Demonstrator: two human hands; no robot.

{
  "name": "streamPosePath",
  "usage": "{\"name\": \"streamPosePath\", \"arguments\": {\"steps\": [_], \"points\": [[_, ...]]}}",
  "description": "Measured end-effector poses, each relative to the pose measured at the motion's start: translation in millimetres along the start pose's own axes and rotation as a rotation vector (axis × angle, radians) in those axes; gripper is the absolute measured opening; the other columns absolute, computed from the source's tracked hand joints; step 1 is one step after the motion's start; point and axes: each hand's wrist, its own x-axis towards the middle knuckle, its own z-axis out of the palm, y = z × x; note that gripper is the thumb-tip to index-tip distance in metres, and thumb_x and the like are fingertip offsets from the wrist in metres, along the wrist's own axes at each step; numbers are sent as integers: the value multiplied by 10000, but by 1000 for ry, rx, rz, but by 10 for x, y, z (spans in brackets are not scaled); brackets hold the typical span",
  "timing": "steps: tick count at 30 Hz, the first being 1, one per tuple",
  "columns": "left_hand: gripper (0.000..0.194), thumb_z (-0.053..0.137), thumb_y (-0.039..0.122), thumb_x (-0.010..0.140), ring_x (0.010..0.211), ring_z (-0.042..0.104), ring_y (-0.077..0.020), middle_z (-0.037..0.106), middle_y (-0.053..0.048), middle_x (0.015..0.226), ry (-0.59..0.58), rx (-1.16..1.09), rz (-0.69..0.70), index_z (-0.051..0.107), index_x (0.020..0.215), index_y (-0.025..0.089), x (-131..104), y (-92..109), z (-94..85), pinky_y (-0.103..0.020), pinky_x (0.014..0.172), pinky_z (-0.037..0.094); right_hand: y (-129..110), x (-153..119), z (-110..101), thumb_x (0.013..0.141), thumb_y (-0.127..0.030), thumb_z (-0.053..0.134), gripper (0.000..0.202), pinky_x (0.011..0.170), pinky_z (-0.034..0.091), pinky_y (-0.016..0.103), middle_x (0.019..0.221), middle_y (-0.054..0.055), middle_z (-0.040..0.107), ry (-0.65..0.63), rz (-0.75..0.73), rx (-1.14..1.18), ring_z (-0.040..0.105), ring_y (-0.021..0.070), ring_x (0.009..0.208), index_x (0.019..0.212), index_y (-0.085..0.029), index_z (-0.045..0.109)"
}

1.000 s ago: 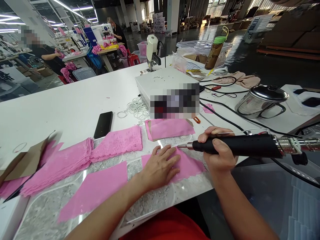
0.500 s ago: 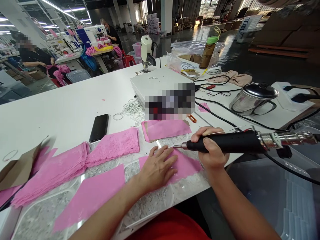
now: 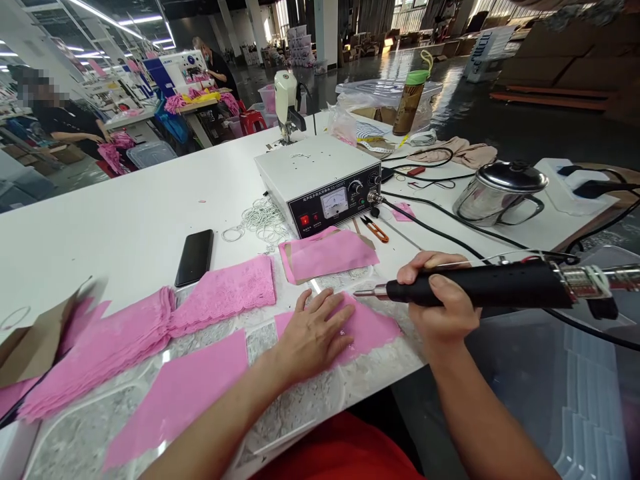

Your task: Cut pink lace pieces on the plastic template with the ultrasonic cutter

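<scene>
My left hand (image 3: 314,335) lies flat with fingers spread, pressing a pink fabric piece (image 3: 373,328) onto the grey marbled board (image 3: 230,403). My right hand (image 3: 443,297) is wrapped round the black handle of a handheld ultrasonic welding gun (image 3: 493,285). Its narrow metal tip points left, just off the fabric's upper edge near my left fingertips; whether it touches cannot be told. Another flat pink piece (image 3: 185,393) lies to the left, partly behind my forearm. Stacked pink lace pieces (image 3: 225,291) and a folded pink piece with card (image 3: 333,257) lie farther up.
The ultrasonic control box (image 3: 320,177) stands behind, its cables running right. Around it are a black phone (image 3: 195,258), white elastic loops (image 3: 263,220), orange thread snips (image 3: 375,229), a lidded glass mug (image 3: 495,193) and a bottle (image 3: 411,103). Plastic bins (image 3: 540,400) sit below right.
My right hand has drawn the welding gun to the right, taking its tip away from my left fingers. My left hand stays on the fabric. The view has shifted slightly.
</scene>
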Motion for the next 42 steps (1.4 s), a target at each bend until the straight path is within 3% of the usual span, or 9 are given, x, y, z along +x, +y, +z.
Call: {"name": "streamPosePath", "arguments": {"steps": [25,34,42], "points": [[412,537,391,947,1316,424,-339,541,-115,1353,-8,39,2,528,1323,222,36,21,4,-653,1085,264,-31,-47,-72,681,-214,618,68,546,483,307,727,1,602,-147,42,17,574,130,540,740,-187,595],[376,529,363,953,1306,433,-347,549,-118,1342,11,65,32,546,1305,232,51,9,12,-660,1071,269,-170,-7,-212,651,-235,588,88,495,465,305,722,2,578,-31,33,11,534,123,511,728,-197,609],[391,505,358,965,1320,416,-355,531,-124,1352,-2,79,28,522,1338,241,49,18,1,-687,1060,267,-239,-48,-367,682,-245,610,88,523,476,313,750,18,576,-70,60,-8,536,127,540,760,-214,638]]}}
